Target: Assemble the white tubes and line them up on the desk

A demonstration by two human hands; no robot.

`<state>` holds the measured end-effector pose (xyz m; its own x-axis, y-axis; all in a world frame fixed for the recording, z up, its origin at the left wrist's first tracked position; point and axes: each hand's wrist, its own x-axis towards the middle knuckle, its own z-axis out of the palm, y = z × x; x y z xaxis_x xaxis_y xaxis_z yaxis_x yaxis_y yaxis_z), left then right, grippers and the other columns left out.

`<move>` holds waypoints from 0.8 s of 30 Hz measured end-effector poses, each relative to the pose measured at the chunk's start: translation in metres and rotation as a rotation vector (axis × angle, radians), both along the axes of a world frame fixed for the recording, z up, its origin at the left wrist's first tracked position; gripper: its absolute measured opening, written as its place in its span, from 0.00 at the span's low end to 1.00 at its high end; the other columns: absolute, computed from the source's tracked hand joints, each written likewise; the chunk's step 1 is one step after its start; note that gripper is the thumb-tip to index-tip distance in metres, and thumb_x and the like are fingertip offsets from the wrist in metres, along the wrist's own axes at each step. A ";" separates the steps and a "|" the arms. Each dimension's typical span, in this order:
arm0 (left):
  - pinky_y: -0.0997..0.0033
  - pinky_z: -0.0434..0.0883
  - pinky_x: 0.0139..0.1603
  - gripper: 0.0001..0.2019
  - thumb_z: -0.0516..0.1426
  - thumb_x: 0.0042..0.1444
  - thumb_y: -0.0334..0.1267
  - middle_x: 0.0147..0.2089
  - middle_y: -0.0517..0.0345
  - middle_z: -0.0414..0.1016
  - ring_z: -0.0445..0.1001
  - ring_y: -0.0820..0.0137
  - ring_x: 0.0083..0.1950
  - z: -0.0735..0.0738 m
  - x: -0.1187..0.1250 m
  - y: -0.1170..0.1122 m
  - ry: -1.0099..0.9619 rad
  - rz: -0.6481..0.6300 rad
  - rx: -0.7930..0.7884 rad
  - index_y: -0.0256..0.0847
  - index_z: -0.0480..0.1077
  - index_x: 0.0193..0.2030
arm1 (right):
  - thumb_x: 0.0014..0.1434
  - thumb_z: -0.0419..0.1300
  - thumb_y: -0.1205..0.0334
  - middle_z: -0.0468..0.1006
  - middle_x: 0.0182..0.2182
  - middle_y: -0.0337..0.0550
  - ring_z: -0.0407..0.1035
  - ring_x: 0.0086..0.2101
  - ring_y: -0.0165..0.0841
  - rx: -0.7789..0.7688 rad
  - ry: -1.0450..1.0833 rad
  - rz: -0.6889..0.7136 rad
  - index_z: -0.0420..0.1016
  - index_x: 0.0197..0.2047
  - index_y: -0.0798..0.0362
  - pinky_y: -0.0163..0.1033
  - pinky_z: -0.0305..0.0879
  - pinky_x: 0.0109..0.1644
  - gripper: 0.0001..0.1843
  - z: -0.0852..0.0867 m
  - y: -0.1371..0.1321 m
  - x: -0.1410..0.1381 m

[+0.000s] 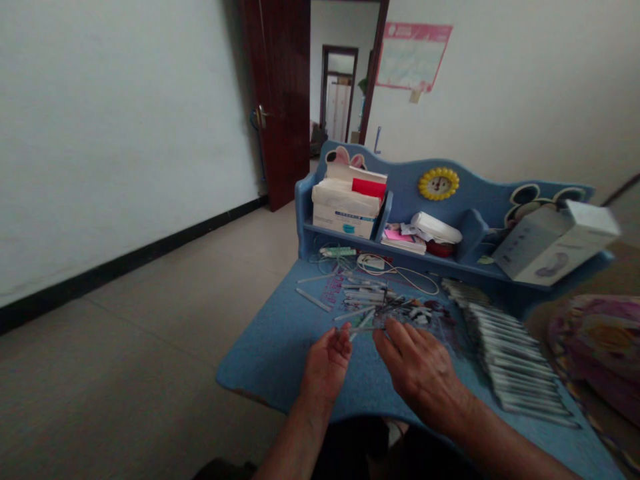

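Note:
My left hand point(327, 363) hovers over the blue desk point(273, 340), fingers curled together around the end of a thin clear tube point(363, 327). My right hand point(415, 367) lies palm down beside it, fingers reaching to the same tube, where a pile of thin clear tubes and small dark parts point(385, 303) starts. Whether the right fingers pinch anything is hidden by the back of the hand. A long row of finished tubes point(515, 357) lies along the right of the desk.
The desk's shelf holds white boxes point(345, 203), a red packet point(369, 187), a white roll point(436, 227) and a large tilted white box point(550, 243). A white cable point(400, 270) lies under the shelf. A brown door point(280, 100) stands open behind; tiled floor on the left.

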<state>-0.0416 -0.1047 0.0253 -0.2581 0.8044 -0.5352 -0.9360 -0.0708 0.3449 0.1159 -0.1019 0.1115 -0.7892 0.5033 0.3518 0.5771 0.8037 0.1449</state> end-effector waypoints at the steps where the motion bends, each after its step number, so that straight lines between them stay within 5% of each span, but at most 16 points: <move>1: 0.81 0.72 0.22 0.15 0.46 0.57 0.21 0.25 0.48 0.77 0.74 0.76 0.20 0.000 -0.001 0.000 -0.017 0.004 -0.001 0.30 0.67 0.24 | 0.58 0.50 0.72 0.72 0.31 0.45 0.67 0.30 0.34 -0.025 0.093 0.027 0.70 0.38 0.53 0.37 0.60 0.33 0.10 -0.005 -0.003 0.003; 5: 0.81 0.72 0.21 0.14 0.46 0.58 0.21 0.25 0.48 0.76 0.73 0.76 0.20 0.003 -0.002 0.000 -0.073 -0.003 0.013 0.28 0.68 0.26 | 0.57 0.56 0.61 0.73 0.26 0.40 0.66 0.24 0.30 -0.437 0.425 -0.146 0.72 0.36 0.53 0.34 0.60 0.28 0.06 -0.031 -0.002 0.008; 9: 0.81 0.72 0.20 0.13 0.46 0.58 0.21 0.23 0.50 0.75 0.73 0.76 0.20 0.007 0.008 -0.003 -0.108 -0.042 0.044 0.26 0.69 0.29 | 0.52 0.60 0.54 0.71 0.20 0.35 0.66 0.19 0.29 -0.994 0.837 -0.290 0.69 0.42 0.55 0.32 0.60 0.22 0.17 -0.050 0.012 0.001; 15: 0.80 0.70 0.22 0.07 0.51 0.55 0.23 0.29 0.50 0.78 0.73 0.76 0.21 -0.001 0.020 -0.009 -0.027 -0.221 0.062 0.31 0.70 0.31 | 0.50 0.61 0.54 0.74 0.21 0.37 0.64 0.17 0.25 -1.108 1.159 -0.258 0.70 0.36 0.56 0.30 0.59 0.19 0.15 -0.053 0.016 -0.007; 20: 0.74 0.68 0.29 0.05 0.61 0.47 0.32 0.32 0.53 0.78 0.74 0.68 0.31 -0.001 0.000 -0.014 0.583 -0.657 0.218 0.36 0.72 0.33 | 0.50 0.61 0.57 0.72 0.18 0.36 0.62 0.15 0.23 -1.176 1.118 -0.283 0.70 0.29 0.56 0.29 0.56 0.17 0.10 -0.046 0.020 0.008; 24: 0.74 0.64 0.37 0.07 0.60 0.46 0.35 0.31 0.59 0.76 0.70 0.68 0.35 0.005 -0.007 -0.015 1.117 -0.854 0.345 0.36 0.76 0.33 | 0.49 0.60 0.60 0.70 0.15 0.34 0.58 0.12 0.22 -1.303 0.957 -0.275 0.69 0.26 0.57 0.27 0.51 0.14 0.08 -0.052 0.023 0.013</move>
